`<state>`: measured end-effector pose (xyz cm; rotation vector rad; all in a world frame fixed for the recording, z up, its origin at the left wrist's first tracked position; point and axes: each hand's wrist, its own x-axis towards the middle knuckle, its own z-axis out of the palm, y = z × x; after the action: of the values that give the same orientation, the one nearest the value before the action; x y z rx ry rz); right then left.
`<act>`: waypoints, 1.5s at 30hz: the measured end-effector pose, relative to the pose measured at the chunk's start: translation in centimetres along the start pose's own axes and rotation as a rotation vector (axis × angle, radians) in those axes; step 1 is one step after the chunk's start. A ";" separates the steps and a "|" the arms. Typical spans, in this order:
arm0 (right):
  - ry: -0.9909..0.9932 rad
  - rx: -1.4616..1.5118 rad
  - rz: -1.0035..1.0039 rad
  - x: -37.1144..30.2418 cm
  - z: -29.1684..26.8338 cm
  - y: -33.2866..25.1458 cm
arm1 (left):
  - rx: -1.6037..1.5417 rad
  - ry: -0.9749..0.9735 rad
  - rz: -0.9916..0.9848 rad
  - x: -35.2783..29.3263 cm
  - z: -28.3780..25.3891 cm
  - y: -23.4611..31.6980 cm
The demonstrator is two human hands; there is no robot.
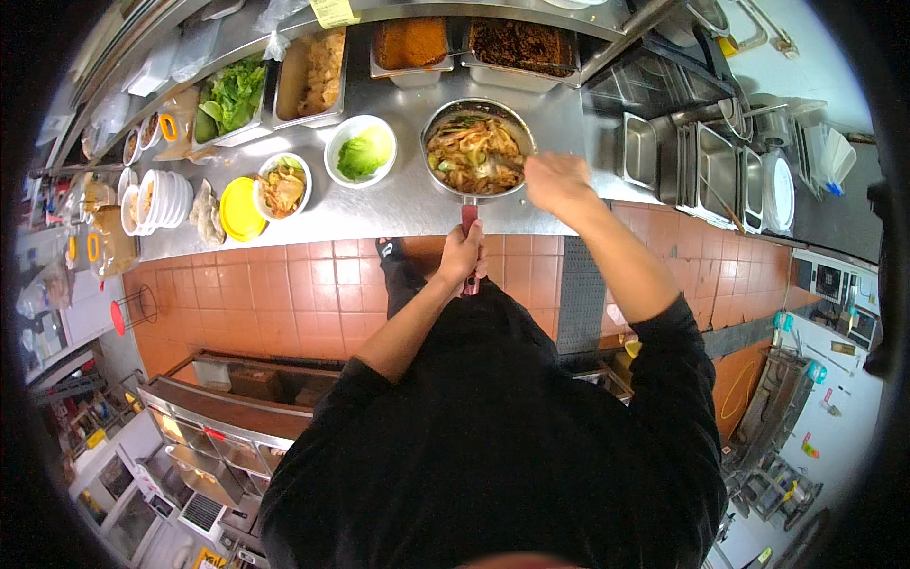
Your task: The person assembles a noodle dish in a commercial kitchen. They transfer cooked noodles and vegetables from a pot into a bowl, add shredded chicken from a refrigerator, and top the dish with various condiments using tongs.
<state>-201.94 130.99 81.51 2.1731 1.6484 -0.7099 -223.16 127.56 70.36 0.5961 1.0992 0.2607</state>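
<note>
A metal pan (435, 121) full of brown noodles and vegetables rests on the steel counter (379, 204). My left hand (462, 252) grips the pan's red handle (469, 216) at the counter's front edge. Over the pan's right rim, my right hand (556, 180) is closed on a thin utensil that reaches into the food; the utensil is mostly hidden by the hand.
Left of the pan stand a white bowl of lettuce (361, 152), a white bowl of mixed food (282, 186) and a yellow lid (239, 209). Steel trays of greens (230, 96), fried pieces (318, 71) and brown toppings (411, 43) line the back. Empty steel containers (716, 171) sit to the right.
</note>
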 end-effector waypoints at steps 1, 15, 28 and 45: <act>0.055 0.022 -0.031 0.8 -0.2 -0.5 | -0.013 0.016 -0.004 0.4 0.5 0.4; 0.064 -0.016 -0.154 -2.3 0.7 -0.6 | 0.043 0.033 0.059 0.9 -1.9 1.1; -0.029 0.061 -0.137 -2.7 0.4 0.3 | 0.337 0.015 -0.090 -6.3 -0.2 3.4; -0.023 0.040 -0.095 -3.9 0.0 -0.4 | -0.017 -0.047 -0.017 2.5 -1.3 -0.1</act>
<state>-203.17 127.96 83.75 2.1173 1.7491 -0.7982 -223.20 129.13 67.97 0.5750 1.0551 0.2403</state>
